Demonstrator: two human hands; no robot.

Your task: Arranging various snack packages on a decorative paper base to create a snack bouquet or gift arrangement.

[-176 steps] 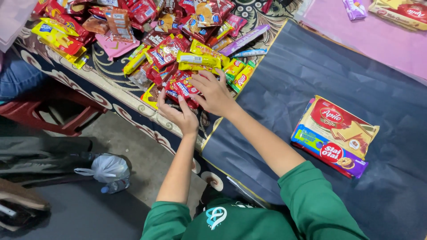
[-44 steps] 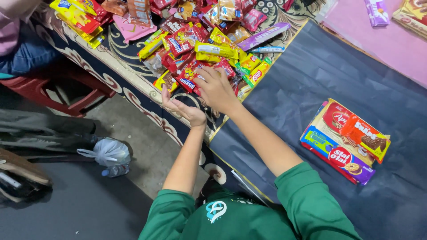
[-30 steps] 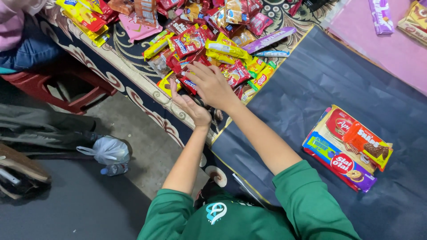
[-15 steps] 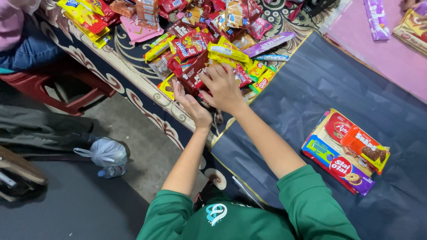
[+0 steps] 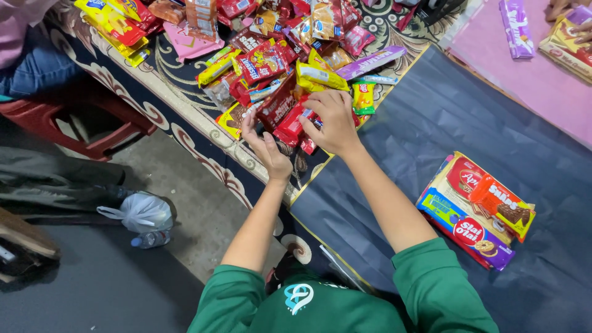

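Fingers [image 5: 311, 102] of both hands on dark red snack packets [image 5: 285, 114] atop heap.

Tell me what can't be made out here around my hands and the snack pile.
- Head view: what the right hand grips; its palm covers the red snack packets.
- Head view: whether the left hand holds a packet; its fingers are turned away.
- Head view: the biscuit packs lowest in the stack, covered by those above.
- Head view: another person's hand, cut off by the top edge.
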